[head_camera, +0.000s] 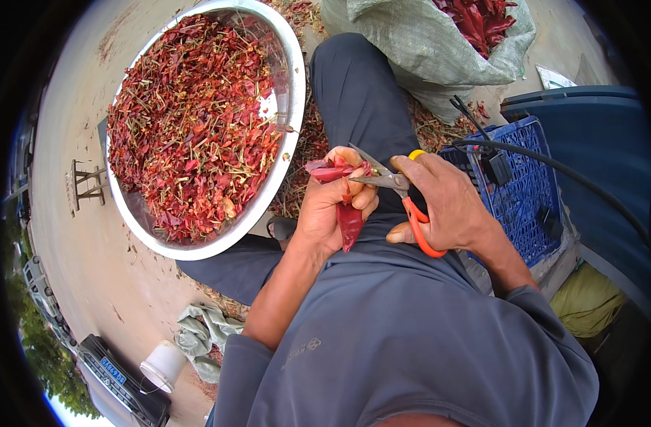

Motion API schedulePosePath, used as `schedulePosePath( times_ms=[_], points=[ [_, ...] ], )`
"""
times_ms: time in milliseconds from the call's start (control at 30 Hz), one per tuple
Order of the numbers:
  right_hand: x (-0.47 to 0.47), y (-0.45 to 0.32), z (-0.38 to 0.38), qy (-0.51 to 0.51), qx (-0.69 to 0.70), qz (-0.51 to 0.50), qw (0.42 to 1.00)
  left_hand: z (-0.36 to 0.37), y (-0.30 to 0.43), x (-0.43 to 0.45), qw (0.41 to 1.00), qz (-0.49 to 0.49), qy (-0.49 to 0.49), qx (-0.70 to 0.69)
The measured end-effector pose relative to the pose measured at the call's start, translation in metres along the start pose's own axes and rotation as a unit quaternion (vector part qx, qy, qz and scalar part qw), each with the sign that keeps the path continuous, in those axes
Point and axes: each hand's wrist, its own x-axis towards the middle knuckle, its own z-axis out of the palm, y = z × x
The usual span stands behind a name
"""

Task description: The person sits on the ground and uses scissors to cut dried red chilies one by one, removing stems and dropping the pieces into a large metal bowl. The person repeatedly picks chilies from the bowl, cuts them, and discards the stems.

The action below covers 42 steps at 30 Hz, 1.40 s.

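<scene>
My left hand (pixel 325 208) grips red dried chili peppers (pixel 350 221), one pointing down below the fingers and another piece sticking out to the left. In my right hand (pixel 448 200) is a pair of scissors (pixel 419 229) with orange handles and a bit of yellow at one loop. Their blades are apart, with the stem end of the peppers between or beside them at my left fingers. To the left, a large metal basin (pixel 300 107) holds cut red chili pieces and stems (pixel 197 128). Whole red peppers (pixel 480 21) fill the mouth of a woven sack (pixel 379 26) at the top.
A blue plastic crate (pixel 523 197) with a black cable (pixel 571 165) stands right, beside a large blue container (pixel 597 139). Chili scraps litter the ground around my legs. Lower left are a white bucket (pixel 164 365), a crumpled sack (pixel 197 333) and a parked vehicle (pixel 117 384); a small wooden stool (pixel 88 181) stands farther left.
</scene>
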Motion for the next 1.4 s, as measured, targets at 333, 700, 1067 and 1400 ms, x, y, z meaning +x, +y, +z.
schedulePosePath(
  times_ms=[333,700,1067,1400],
  points=[
    [0.001,0.02,0.009,0.037,-0.009,0.026,0.999,-0.001,-0.001,0.027,0.999,-0.024,0.009,-0.022],
    [-0.012,0.032,0.034,0.076,0.06,0.056,0.994,-0.002,-0.004,0.043,0.998,-0.047,0.012,-0.035],
    [-0.002,0.042,0.049,0.081,-0.028,0.085,0.993,0.03,0.022,0.062,0.999,0.037,-0.023,0.026],
    [-0.001,0.036,0.046,0.106,-0.078,0.03,0.991,0.189,0.049,0.205,0.931,0.167,-0.043,0.322]
  ],
)
